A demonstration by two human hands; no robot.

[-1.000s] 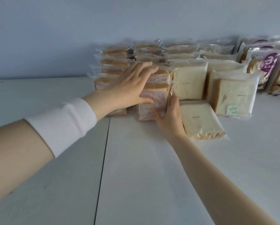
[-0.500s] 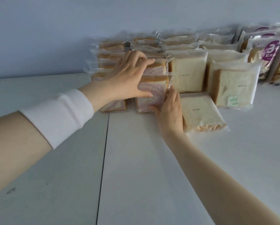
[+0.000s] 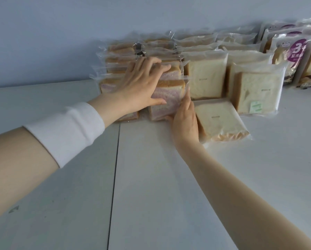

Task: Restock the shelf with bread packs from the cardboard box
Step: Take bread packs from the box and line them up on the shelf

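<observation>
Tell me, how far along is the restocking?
Done: rows of pink-swirl packs, white packs and purple-labelled packs stand on the shelf. In hand: the left hand lies over the front pink-swirl pack while the right hand presses its right edge with straight fingers. Left: one flat white pack lies in front, not stood up. The cardboard box is out of view, so remaining stock is unknown.

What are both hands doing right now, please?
Left hand: open, fingers spread flat on the pink bread packs.
Right hand: open, pressing the front pink pack at its side.
</observation>
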